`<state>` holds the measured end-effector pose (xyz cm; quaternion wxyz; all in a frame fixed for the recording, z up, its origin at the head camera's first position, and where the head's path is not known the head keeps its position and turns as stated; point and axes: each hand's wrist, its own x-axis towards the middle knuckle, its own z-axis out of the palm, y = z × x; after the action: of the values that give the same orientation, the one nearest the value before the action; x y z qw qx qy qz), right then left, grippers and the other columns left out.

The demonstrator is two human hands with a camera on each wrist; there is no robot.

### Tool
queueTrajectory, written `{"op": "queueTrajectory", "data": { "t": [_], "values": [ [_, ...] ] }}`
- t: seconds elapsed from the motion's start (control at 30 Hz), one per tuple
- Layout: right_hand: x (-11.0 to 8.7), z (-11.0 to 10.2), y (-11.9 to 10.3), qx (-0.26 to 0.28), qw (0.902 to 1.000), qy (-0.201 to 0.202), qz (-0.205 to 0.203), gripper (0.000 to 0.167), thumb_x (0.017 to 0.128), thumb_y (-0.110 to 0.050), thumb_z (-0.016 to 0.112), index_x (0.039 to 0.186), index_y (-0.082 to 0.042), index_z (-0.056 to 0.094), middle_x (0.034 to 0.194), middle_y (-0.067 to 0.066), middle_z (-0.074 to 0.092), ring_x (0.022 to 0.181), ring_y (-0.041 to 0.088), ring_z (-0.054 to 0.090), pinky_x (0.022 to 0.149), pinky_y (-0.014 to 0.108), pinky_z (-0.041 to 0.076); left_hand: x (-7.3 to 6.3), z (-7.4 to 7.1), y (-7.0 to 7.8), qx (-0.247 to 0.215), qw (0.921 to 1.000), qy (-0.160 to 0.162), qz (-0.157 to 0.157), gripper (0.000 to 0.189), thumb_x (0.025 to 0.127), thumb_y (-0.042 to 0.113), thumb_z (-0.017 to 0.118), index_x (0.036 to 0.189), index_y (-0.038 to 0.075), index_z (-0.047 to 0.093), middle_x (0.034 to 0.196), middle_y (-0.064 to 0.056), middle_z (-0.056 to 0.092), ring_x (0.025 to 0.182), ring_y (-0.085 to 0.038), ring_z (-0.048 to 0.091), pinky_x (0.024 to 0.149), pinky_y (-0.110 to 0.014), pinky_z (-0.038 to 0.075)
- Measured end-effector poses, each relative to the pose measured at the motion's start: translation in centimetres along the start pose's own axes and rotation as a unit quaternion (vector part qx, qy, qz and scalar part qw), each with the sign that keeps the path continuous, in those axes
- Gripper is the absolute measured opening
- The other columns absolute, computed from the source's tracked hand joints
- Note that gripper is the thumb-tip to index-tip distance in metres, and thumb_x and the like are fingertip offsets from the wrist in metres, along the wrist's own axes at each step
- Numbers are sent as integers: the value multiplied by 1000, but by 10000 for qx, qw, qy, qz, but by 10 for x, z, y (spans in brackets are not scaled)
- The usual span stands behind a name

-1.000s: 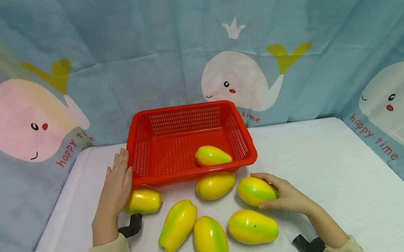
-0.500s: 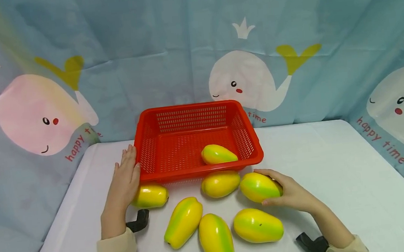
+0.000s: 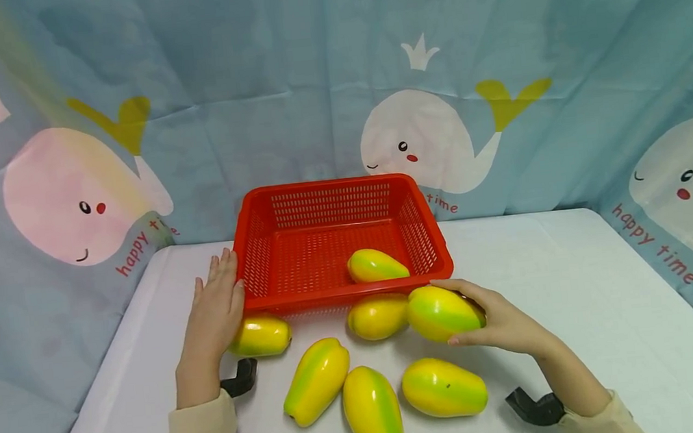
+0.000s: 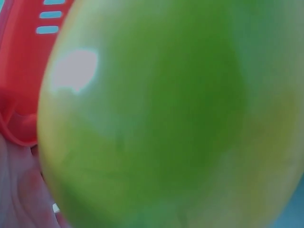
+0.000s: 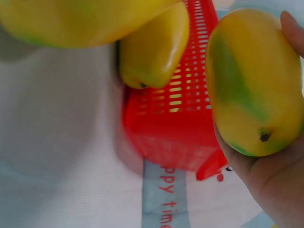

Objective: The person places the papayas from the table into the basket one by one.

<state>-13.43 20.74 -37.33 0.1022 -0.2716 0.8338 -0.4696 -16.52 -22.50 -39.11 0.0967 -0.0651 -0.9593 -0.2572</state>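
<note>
A red plastic basket (image 3: 341,292) stands at the back of the table, with one yellow-green papaya (image 3: 377,266) inside near its front right. My left hand (image 3: 214,317) lies with straight fingers along the basket's left side. Just right of that wrist sits another papaya (image 3: 263,335); a papaya (image 4: 166,114) fills most of the left wrist view. My right hand (image 3: 507,319) grips a papaya (image 3: 443,312) from its right side, thumb at the front and fingers behind. It is raised close to the basket's front right corner, its dark stem spot showing in the right wrist view.
One papaya (image 3: 375,318) rests against the basket's front wall. Nearer to me lie three more: a slanted papaya (image 3: 316,382), a papaya (image 3: 374,413) at the front edge of view and a papaya (image 3: 444,387) at right. A blue whale-print curtain (image 3: 288,111) hangs behind the white table (image 3: 549,274).
My right hand has lifted the gripped papaya up and toward the basket. My left hand stays against the basket's side. The whole head view has shifted slightly.
</note>
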Motion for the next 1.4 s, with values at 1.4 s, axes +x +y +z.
{"op": "queueTrajectory", "data": {
  "t": [1.4],
  "values": [
    [81, -8, -52, -3, 9980, -108, -616, 73, 76, -14, 79, 139, -23, 44, 127, -1, 52, 109, 21, 50, 90, 44, 48, -1, 0, 3, -107, 9997, -106, -196, 58, 101, 25, 34, 150, 3, 13, 156, -15, 12, 143, -33, 7, 111, -59, 5]
  ]
}}
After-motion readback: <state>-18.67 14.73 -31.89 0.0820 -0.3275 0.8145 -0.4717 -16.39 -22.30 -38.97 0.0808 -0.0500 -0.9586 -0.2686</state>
